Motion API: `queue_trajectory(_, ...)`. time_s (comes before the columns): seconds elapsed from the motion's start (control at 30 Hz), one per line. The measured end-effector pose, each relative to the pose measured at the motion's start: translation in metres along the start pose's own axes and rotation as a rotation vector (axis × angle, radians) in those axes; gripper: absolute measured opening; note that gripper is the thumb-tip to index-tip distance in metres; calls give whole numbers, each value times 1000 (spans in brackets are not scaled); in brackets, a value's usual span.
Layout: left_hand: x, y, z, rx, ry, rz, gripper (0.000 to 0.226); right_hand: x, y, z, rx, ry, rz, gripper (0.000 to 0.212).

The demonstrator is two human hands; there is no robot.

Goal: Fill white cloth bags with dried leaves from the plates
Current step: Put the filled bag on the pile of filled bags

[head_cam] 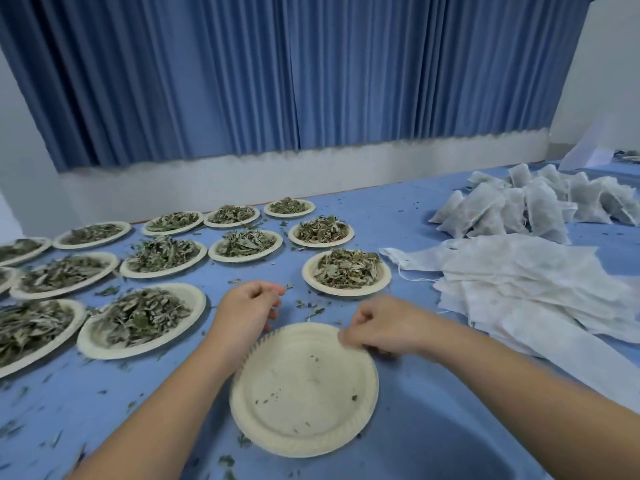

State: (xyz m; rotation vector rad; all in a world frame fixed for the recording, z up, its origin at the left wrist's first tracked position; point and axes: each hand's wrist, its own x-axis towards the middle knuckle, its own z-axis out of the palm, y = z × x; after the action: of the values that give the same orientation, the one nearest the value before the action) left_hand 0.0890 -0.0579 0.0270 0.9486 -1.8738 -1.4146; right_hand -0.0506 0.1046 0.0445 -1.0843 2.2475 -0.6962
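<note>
An almost empty paper plate (304,393) with a few leaf crumbs lies in front of me on the blue table. My right hand (377,325) has its fingers curled over the plate's far right rim and pinches it. My left hand (247,308) hovers just past the plate's far left edge, fingers curled, with nothing visible in it. Several plates heaped with dried leaves stand to the left and beyond, the nearest ones at left (138,317) and at centre right (346,271). A stack of flat empty white cloth bags (526,289) lies to the right. Filled bags (512,206) are piled behind it.
Loose leaf bits are scattered over the blue table cover (104,410). A blue curtain (277,71) and a white wall close off the back. A white thread (310,318) lies between my hands.
</note>
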Motion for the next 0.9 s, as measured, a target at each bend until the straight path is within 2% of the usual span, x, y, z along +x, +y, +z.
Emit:
queue_trajectory(0.13,4,-7,2,-72,-2,-45,20,2,0,8,-38,-6,-30,12)
queue_trajectory(0.23,17,-6,4,-250,-4,-92,18,5,6,-1,86,-12,-27,19)
queue_trajectory(0.4,45,-4,18,-370,71,-89,18,20,27,-49,347,15,-2,19)
queue_trajectory(0.47,50,-11,27,-242,111,-50,20,37,41,-76,487,73,20,28)
queue_trajectory(0.53,49,-19,34,16,108,24,23,60,53,-101,606,173,62,20)
queue_trajectory(0.6,47,-23,38,134,85,80,25,86,64,-123,718,288,122,7)
queue_trajectory(0.77,52,-25,37,71,105,51,26,149,86,-150,862,482,274,10)
queue_trajectory(0.9,54,-27,38,49,104,51,26,179,85,-154,967,606,315,12)
